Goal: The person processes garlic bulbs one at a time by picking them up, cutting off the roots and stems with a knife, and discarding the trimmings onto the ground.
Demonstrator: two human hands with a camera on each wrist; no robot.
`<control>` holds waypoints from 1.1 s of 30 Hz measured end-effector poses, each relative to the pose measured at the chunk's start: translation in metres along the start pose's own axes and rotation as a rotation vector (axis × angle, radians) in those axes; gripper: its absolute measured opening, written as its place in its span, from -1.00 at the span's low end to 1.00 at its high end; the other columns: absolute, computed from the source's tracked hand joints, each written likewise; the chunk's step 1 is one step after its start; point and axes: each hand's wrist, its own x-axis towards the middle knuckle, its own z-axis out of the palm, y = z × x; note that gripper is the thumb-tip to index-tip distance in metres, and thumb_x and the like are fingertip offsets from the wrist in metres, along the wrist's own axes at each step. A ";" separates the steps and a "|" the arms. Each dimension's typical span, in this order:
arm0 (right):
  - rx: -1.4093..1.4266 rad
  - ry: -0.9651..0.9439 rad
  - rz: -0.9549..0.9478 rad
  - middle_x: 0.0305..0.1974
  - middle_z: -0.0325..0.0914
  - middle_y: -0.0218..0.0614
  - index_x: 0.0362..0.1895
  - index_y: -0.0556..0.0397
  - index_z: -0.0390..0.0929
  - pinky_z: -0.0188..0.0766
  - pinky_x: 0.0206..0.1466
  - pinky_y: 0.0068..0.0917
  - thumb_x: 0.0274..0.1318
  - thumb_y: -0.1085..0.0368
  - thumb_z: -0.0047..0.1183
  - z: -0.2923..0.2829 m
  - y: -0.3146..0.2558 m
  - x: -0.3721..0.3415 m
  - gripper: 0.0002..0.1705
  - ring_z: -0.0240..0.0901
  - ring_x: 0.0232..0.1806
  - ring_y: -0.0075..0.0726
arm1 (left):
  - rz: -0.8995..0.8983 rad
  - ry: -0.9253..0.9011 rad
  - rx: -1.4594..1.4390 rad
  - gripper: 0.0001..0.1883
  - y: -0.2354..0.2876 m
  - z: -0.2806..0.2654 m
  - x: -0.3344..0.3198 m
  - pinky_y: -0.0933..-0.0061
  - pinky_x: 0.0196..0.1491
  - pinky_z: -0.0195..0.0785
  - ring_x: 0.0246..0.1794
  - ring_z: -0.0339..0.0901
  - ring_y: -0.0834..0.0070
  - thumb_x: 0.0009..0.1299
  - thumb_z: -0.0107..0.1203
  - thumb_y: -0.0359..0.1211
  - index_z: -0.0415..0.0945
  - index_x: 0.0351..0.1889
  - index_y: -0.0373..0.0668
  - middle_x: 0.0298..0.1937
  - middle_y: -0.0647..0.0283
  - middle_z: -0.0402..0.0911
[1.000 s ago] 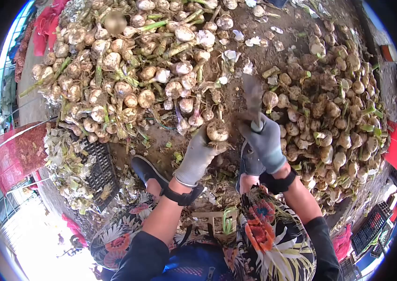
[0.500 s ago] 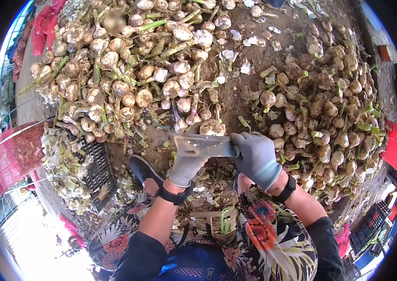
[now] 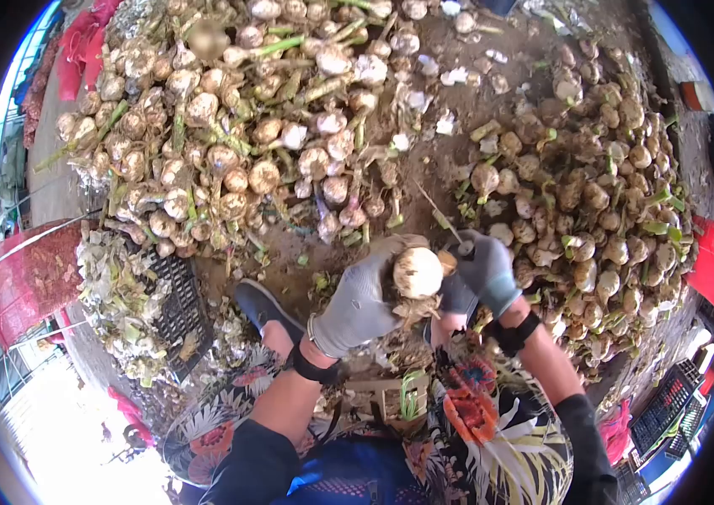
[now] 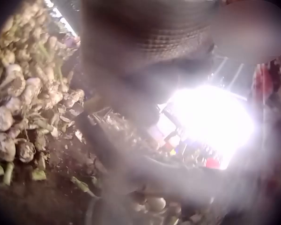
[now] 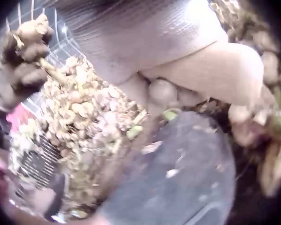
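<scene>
In the head view my gloved left hand (image 3: 359, 301) grips a garlic bulb (image 3: 418, 273), its pale round side facing up and ragged dry matter hanging below it. The right wrist view catches the same bulb (image 5: 33, 27) at upper left, in the left hand's fingers. My gloved right hand (image 3: 485, 269), just right of the bulb, holds a knife whose blade (image 3: 434, 204) is seen nearly edge-on, pointing up and left. The round butt of the knife handle (image 5: 163, 92) shows between the right hand's fingers. The left wrist view has only the blurred left glove (image 4: 145, 42).
A big heap of garlic with stalks (image 3: 205, 160) spreads at left; a second heap of trimmed bulbs (image 3: 593, 194) lies at right. Bare soil with scraps (image 3: 433, 126) runs between. A black crate (image 3: 180, 311) with peelings stands at lower left. A dark shoe (image 3: 266, 305) is below.
Half a second ago the broad blade lay across in front of the left hand; now it has swung right and away. My left hand has come closer with the bulb, whose pale side now faces up.
</scene>
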 end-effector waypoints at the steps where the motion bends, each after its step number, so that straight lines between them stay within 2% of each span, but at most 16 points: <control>1: 0.158 -0.019 0.013 -0.37 0.66 -0.02 -0.12 -0.07 0.68 0.55 -0.20 -0.19 0.09 0.16 0.16 0.006 -0.001 0.002 -0.72 0.62 -0.28 0.17 | 0.018 0.000 0.000 -0.44 -0.007 -0.001 0.007 0.43 0.12 0.44 0.06 0.58 0.41 0.18 0.46 -0.42 0.45 0.12 -0.28 0.05 0.19 0.59; 5: 0.271 -0.140 -0.042 -0.38 0.65 -0.03 -0.09 -0.08 0.67 0.53 -0.22 -0.21 0.09 0.17 0.19 -0.014 -0.055 0.000 -0.71 0.60 -0.32 0.17 | 0.080 -0.054 0.436 -0.66 -0.034 -0.016 0.006 0.32 -0.10 0.46 -0.20 0.58 0.23 0.08 0.37 -0.48 0.61 -0.15 -0.10 -0.13 0.17 0.56; 7: 0.234 -0.177 -0.119 -0.37 0.65 -0.04 -0.10 -0.08 0.67 0.54 -0.19 -0.20 0.09 0.17 0.20 -0.026 -0.072 0.000 -0.72 0.61 -0.32 0.15 | 0.272 -0.237 0.895 -0.83 -0.033 -0.027 0.004 0.24 -0.19 0.47 -0.33 0.55 0.07 0.06 0.25 -0.40 0.60 -0.36 -0.11 -0.19 0.16 0.57; 8: 0.232 -0.262 -0.112 -0.36 0.66 -0.05 -0.12 -0.08 0.68 0.54 -0.18 -0.19 0.07 0.16 0.22 -0.022 -0.068 0.003 -0.72 0.62 -0.31 0.14 | 0.159 -0.396 1.029 -0.90 -0.021 -0.027 0.004 0.19 -0.09 0.44 -0.23 0.54 0.12 0.11 0.24 -0.32 0.60 -0.47 -0.10 -0.18 0.22 0.59; 9: 0.228 -0.344 -0.098 -0.34 0.67 -0.05 -0.13 -0.09 0.68 0.54 -0.18 -0.18 0.05 0.15 0.23 -0.017 -0.061 0.005 -0.72 0.62 -0.30 0.12 | 0.162 -0.398 1.029 -0.90 -0.015 -0.028 0.004 0.19 -0.09 0.44 -0.23 0.54 0.12 0.11 0.24 -0.32 0.60 -0.47 -0.10 -0.18 0.22 0.59; 11: -0.226 -0.294 -0.105 -0.35 0.65 -0.08 -0.24 0.01 0.64 0.52 -0.24 -0.22 -0.08 0.16 0.32 0.016 0.000 0.005 -0.69 0.60 -0.33 0.06 | 0.484 -0.245 0.985 -0.88 -0.005 -0.034 0.007 0.21 -0.09 0.48 -0.05 0.56 0.21 0.04 0.19 -0.47 0.61 -0.47 -0.02 -0.19 0.36 0.60; 13: 0.448 -0.363 -0.141 -0.24 0.69 -0.30 -0.27 0.06 0.68 0.55 -0.15 -0.27 0.18 0.22 0.16 0.075 0.089 -0.009 -0.82 0.63 -0.25 -0.35 | 0.502 -0.239 0.756 -0.69 0.031 0.004 0.019 0.18 0.09 0.46 0.02 0.56 0.19 0.16 0.17 -0.47 0.69 -0.14 0.06 0.04 0.30 0.62; 15: 0.409 -0.452 0.017 -0.20 0.69 -0.35 -0.26 0.08 0.68 0.56 -0.14 -0.30 0.17 0.25 0.18 0.036 0.008 -0.012 -0.82 0.62 -0.24 -0.37 | 0.607 -0.336 0.368 -0.57 0.043 0.057 0.024 0.14 -0.08 0.57 0.05 0.59 0.10 0.19 0.19 -0.52 0.57 0.08 -0.10 0.13 0.02 0.54; 17: 0.367 -0.526 0.191 -0.16 0.69 -0.39 -0.24 0.11 0.68 0.57 -0.13 -0.33 0.16 0.28 0.20 0.025 -0.007 -0.016 -0.83 0.61 -0.24 -0.39 | 0.484 -0.341 0.321 -0.57 0.066 0.064 0.026 0.20 0.02 0.56 -0.01 0.63 0.07 0.18 0.21 -0.49 0.56 0.07 -0.09 0.17 -0.01 0.53; 19: 0.963 0.012 -0.192 -0.28 0.68 -0.43 -0.22 0.14 0.68 0.52 -0.20 -0.43 0.11 0.37 0.24 0.043 0.026 -0.018 -0.85 0.55 -0.30 -0.49 | 0.444 -0.061 0.268 -0.56 0.037 0.042 0.030 0.25 -0.01 0.58 -0.12 0.66 0.10 0.18 0.21 -0.49 0.57 0.07 -0.05 0.12 0.02 0.56; 20: 0.505 -0.098 -0.021 -0.41 0.63 -0.48 -0.26 0.12 0.66 0.46 -0.26 -0.54 0.05 0.42 0.24 0.020 0.006 -0.005 -0.87 0.51 -0.35 -0.59 | 0.345 -0.031 0.403 -0.59 0.010 0.016 0.030 0.27 -0.10 0.60 -0.22 0.67 0.14 0.19 0.21 -0.46 0.56 0.05 -0.04 0.04 0.06 0.60; 21: 0.763 -0.201 0.267 -0.46 0.56 -0.54 -0.26 0.18 0.63 0.41 -0.32 -0.55 0.04 0.42 0.25 0.006 -0.007 -0.003 -0.85 0.44 -0.44 -0.64 | 0.222 0.028 0.609 -0.63 -0.015 -0.011 0.027 0.33 -0.04 0.62 -0.08 0.67 0.23 0.26 0.19 -0.50 0.55 0.05 -0.08 0.04 0.13 0.63; 23: 0.740 -0.098 0.218 -0.47 0.56 -0.54 -0.30 0.19 0.62 0.38 -0.34 -0.56 0.04 0.44 0.23 0.010 0.000 0.002 -0.89 0.41 -0.44 -0.65 | -0.136 0.092 1.068 -0.50 -0.081 -0.058 0.017 0.25 -0.30 0.56 -0.35 0.62 0.23 0.21 0.24 -0.38 0.48 0.17 -0.01 -0.08 0.11 0.54; 25: 0.744 -0.125 0.243 -0.47 0.55 -0.55 -0.30 0.18 0.61 0.37 -0.34 -0.57 0.04 0.44 0.23 0.014 -0.005 0.003 -0.88 0.39 -0.44 -0.67 | -0.262 -0.065 1.420 -0.45 -0.123 -0.083 0.012 0.18 -0.22 0.57 -0.29 0.64 0.12 0.20 0.27 -0.33 0.43 0.20 -0.01 0.00 0.06 0.51; 28: 0.754 -0.161 0.211 -0.47 0.54 -0.56 -0.28 0.18 0.61 0.33 -0.34 -0.60 0.03 0.45 0.22 0.017 -0.014 0.010 -0.87 0.36 -0.43 -0.69 | -0.223 -0.066 1.297 -0.48 -0.162 -0.095 0.022 0.12 -0.15 0.56 -0.21 0.66 0.05 0.21 0.28 -0.26 0.45 0.16 -0.03 -0.01 0.03 0.57; 33: 0.993 -0.209 0.170 -0.28 0.64 -0.49 -0.13 0.19 0.64 0.45 -0.23 -0.59 0.18 0.43 0.23 0.010 -0.040 0.008 -0.82 0.47 -0.33 -0.64 | -0.269 0.070 0.720 -0.40 -0.069 -0.064 0.009 0.20 -0.06 0.54 -0.10 0.66 0.03 0.18 0.41 -0.05 0.49 0.11 -0.10 -0.02 0.04 0.66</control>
